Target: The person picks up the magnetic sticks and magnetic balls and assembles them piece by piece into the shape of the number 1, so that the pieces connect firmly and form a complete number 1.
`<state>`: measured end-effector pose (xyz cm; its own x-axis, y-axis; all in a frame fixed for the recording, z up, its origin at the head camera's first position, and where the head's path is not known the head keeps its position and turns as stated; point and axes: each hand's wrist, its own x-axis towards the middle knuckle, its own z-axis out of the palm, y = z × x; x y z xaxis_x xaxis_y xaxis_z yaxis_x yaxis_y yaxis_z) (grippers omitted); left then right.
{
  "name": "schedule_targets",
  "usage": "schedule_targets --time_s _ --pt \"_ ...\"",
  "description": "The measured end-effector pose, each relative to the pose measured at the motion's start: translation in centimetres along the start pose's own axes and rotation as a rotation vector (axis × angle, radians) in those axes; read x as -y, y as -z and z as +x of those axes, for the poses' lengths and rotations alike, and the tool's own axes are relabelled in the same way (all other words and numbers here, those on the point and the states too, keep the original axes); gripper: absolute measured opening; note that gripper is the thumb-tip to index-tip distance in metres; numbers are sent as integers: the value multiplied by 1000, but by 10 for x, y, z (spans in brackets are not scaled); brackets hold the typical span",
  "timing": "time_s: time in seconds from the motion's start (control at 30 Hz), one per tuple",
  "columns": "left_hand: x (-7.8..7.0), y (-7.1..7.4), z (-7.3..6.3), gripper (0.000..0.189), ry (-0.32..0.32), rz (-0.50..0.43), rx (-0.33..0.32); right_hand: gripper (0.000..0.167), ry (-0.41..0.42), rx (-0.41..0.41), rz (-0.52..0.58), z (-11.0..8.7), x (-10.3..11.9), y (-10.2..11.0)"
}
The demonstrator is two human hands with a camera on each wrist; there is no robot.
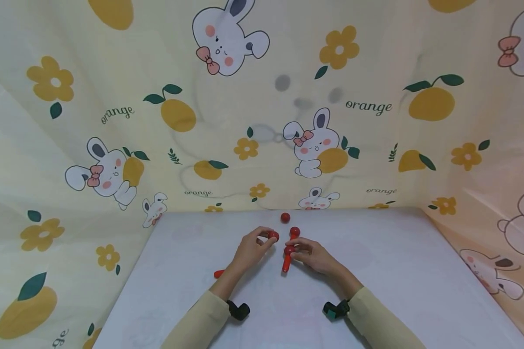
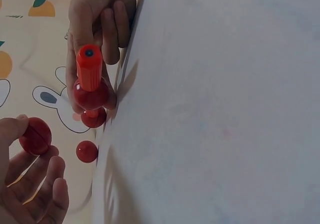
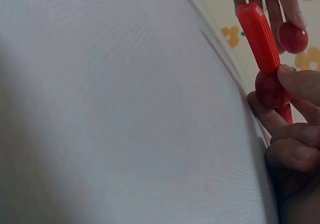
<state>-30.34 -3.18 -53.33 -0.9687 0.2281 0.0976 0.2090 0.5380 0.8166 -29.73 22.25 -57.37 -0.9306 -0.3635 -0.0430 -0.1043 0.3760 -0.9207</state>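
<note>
Between left thumb and fingers, my left hand (image 1: 251,248) pinches a red ball (image 2: 35,136), raised off the table. My right hand (image 1: 315,255) grips the middle ball (image 3: 273,89) of a red piece made of balls and ribbed sticks in a line. One ribbed stick (image 3: 260,38) juts from that ball toward me. A second ball (image 1: 294,231) caps the far end of the piece, and a short stick between the two balls is partly hidden by the fingers. The two hands are a small gap apart.
A loose red ball (image 1: 285,217) lies near the table's back edge, beyond both hands. Another red stick (image 1: 219,274) rests on the white table (image 1: 375,271), partly covered by my left forearm. A printed cloth (image 1: 262,160) hangs behind the table.
</note>
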Motion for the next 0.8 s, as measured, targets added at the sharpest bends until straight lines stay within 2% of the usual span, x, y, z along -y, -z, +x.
schedule_targets --time_s 0.2,0.37,0.53,0.8 --pt "-1 4 -10 37 8 -13 29 40 -16 2 -9 -1 1 0" --pt "3 5 -15 39 17 -25 62 40 -28 -8 -3 0 0 0" --pt "9 6 -21 40 3 -31 96 40 -29 -7 4 1 -1 0" --pt "9 11 -34 36 -5 -10 158 39 -37 -7 5 0 1 0"
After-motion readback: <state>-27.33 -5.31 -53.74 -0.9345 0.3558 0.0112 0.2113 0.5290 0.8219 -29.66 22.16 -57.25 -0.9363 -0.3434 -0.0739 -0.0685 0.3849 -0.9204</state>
